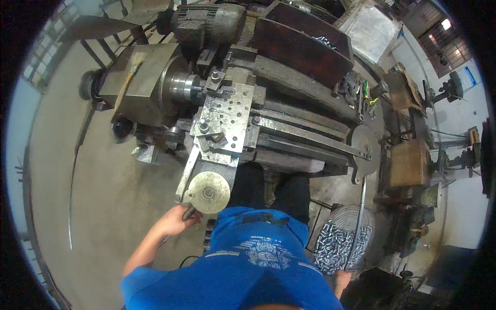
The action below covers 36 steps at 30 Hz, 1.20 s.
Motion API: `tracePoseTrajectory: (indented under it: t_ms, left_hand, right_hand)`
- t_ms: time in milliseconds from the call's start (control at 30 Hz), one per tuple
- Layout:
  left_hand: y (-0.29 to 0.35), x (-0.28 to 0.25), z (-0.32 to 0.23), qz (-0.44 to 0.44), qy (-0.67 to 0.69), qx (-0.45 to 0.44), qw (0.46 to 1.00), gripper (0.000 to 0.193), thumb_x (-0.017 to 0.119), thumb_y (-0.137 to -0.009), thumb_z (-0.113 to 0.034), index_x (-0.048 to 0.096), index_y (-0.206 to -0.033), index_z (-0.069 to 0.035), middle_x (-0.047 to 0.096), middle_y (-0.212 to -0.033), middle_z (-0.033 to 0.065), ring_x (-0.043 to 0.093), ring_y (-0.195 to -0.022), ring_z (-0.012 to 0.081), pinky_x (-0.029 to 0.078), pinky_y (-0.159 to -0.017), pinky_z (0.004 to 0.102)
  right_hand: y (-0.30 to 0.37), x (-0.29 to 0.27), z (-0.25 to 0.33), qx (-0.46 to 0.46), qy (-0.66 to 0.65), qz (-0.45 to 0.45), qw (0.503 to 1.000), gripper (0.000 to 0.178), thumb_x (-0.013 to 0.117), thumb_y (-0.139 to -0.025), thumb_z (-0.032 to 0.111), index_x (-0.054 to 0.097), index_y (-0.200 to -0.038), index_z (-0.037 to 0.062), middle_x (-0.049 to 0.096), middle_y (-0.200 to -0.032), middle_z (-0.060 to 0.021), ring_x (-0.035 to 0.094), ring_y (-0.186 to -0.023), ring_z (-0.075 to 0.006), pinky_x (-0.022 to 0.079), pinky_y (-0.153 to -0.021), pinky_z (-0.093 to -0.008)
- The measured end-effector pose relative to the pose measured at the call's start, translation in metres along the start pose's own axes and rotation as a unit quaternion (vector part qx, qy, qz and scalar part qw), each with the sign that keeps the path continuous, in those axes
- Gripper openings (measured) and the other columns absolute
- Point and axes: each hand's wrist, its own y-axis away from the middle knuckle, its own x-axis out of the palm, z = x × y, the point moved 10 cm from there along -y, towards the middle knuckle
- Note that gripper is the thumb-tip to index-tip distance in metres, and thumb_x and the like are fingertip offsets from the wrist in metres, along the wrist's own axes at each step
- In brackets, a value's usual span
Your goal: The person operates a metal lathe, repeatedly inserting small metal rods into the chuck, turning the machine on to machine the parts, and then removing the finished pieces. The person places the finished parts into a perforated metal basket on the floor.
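Observation:
Beside the round metal handwheel (208,192) at the front of a small lathe, my left hand (174,221) is closed around its dark crank handle (189,212). Low on the right, my right hand (341,279) grips the lower end of a long steel lever (357,227), which runs up to a round disc (365,150) at the end of the machine. The fingers of that hand are partly hidden. Between the two hands and the spindle chuck (182,87) lies the drilled tool plate (225,111), with tool holders bolted on it.
A basket (356,213) full of small shiny metal cylinders stands by my right leg. Behind the lathe bed sits a dark red bin (305,44) with some parts inside. A brush (129,77) lies on the headstock (144,67). Wrenches (364,103) rest at the far right.

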Motion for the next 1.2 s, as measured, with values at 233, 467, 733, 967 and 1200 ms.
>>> tracePoseTrajectory:
  t_ms: [233, 467, 733, 967, 1200]
  left_hand:
    - [0.006, -0.004, -0.005, -0.004, -0.048, -0.037, 0.998, 0.021, 0.059, -0.079, -0.011, 0.063, -0.099, -0.005, 0.067, -0.091, 0.0106, 0.063, -0.087, 0.0206, 0.048, -0.077, 0.0328]
    - [0.006, -0.007, -0.008, -0.025, -0.064, -0.028, 0.997, 0.023, 0.06, -0.078, -0.011, 0.063, -0.1, -0.006, 0.067, -0.091, 0.0105, 0.063, -0.087, 0.0227, 0.048, -0.077, 0.0344]
    - [0.005, -0.005, -0.005, -0.007, -0.047, -0.028, 0.998, 0.021, 0.058, -0.078, -0.007, 0.062, -0.098, -0.004, 0.067, -0.09, 0.0105, 0.063, -0.086, 0.0217, 0.048, -0.076, 0.0333]
    - [0.003, -0.006, -0.002, -0.022, -0.038, 0.007, 0.999, 0.02, 0.058, -0.077, -0.007, 0.062, -0.097, -0.004, 0.066, -0.088, 0.0108, 0.063, -0.085, 0.0217, 0.048, -0.076, 0.0334]
    - [0.002, -0.003, 0.005, 0.0, -0.036, 0.008, 0.999, 0.02, 0.06, -0.078, -0.009, 0.062, -0.096, -0.004, 0.066, -0.09, 0.0115, 0.063, -0.086, 0.0218, 0.048, -0.077, 0.0335]
  right_hand:
    - [0.011, -0.008, 0.009, 0.008, 0.006, -0.005, 1.0, 0.045, 0.059, -0.06, 0.026, 0.059, -0.088, -0.0088, 0.06, -0.091, -0.0297, 0.059, -0.089, -0.0419, 0.046, -0.076, -0.0426]
    - [0.007, 0.002, -0.003, -0.001, 0.004, -0.032, 0.999, 0.046, 0.058, -0.058, 0.026, 0.058, -0.087, -0.0094, 0.06, -0.087, -0.0303, 0.059, -0.087, -0.0426, 0.046, -0.076, -0.0432]
    - [0.016, 0.0, 0.0, 0.027, 0.006, -0.026, 0.999, 0.046, 0.059, -0.058, 0.025, 0.058, -0.088, -0.0087, 0.06, -0.089, -0.0312, 0.059, -0.089, -0.0416, 0.046, -0.077, -0.0422]
    - [0.029, -0.006, 0.021, 0.004, 0.003, 0.004, 1.0, 0.05, 0.06, -0.057, 0.025, 0.057, -0.095, -0.0085, 0.059, -0.099, -0.03, 0.058, -0.095, -0.04, 0.044, -0.081, -0.0426]
    - [0.027, 0.013, 0.005, -0.086, 0.031, -0.023, 0.996, 0.035, 0.061, -0.06, 0.022, 0.062, -0.083, -0.0034, 0.063, -0.084, -0.0249, 0.06, -0.08, -0.0393, 0.046, -0.071, -0.0438]
